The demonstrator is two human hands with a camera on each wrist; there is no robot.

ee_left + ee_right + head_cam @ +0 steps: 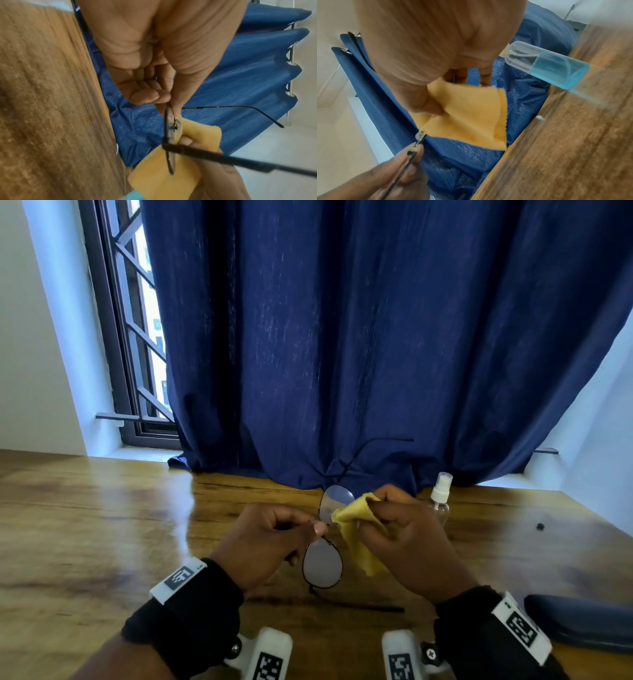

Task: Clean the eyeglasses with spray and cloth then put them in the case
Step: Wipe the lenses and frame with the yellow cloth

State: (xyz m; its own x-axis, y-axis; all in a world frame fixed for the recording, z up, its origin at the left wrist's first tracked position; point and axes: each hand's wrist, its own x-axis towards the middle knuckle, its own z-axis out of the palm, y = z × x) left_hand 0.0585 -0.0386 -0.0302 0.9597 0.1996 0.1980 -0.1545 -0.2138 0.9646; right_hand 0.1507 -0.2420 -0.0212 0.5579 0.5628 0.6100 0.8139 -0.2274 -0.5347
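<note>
Black thin-framed eyeglasses [323, 565] with round lenses hang above the wooden table [102, 525], turned so one lens is above the other. My left hand [274, 537] pinches the frame at the bridge, seen edge-on as the eyeglasses [169, 136] in the left wrist view. My right hand [400, 529] grips a folded yellow cloth [356, 525] against the upper lens; the cloth [467, 115] and cloth [164, 175] show in both wrist views. The spray bottle [440, 498] stands just right of my right hand; as the bottle [556, 65] it shows blue liquid. The dark blue case [582, 625] lies at the right near edge.
A dark blue curtain [342, 337] hangs down onto the table's far edge, behind the glasses. A barred window [137, 337] is at the far left. A small black object [540, 526] lies on the table to the right.
</note>
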